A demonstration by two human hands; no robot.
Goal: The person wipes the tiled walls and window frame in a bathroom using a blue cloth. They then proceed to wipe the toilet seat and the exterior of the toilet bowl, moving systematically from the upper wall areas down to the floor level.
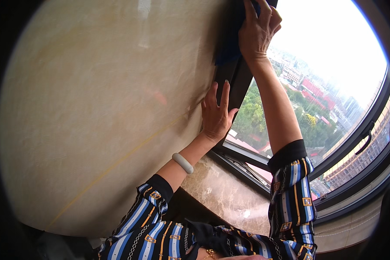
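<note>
My left hand [216, 115] lies with spread fingers against the dark window frame [226, 76] where it meets the beige tiled wall. A pale bangle [182, 163] circles the left forearm. Higher up, my right hand [258, 31] presses a blue cloth [229, 48] to the same dark frame. Its fingers are bent, and some fingertips are cut off by the top edge of the picture. Much of the cloth is in shadow, so its full outline cannot be told. Both arms are raised, in striped sleeves.
The beige wall [94, 107] with a thin yellow line fills the left side. A marbled stone sill [227, 191] lies below the frame. At right is a window pane [312, 104] showing trees and buildings far below, then a sash with a dark handle [364, 143].
</note>
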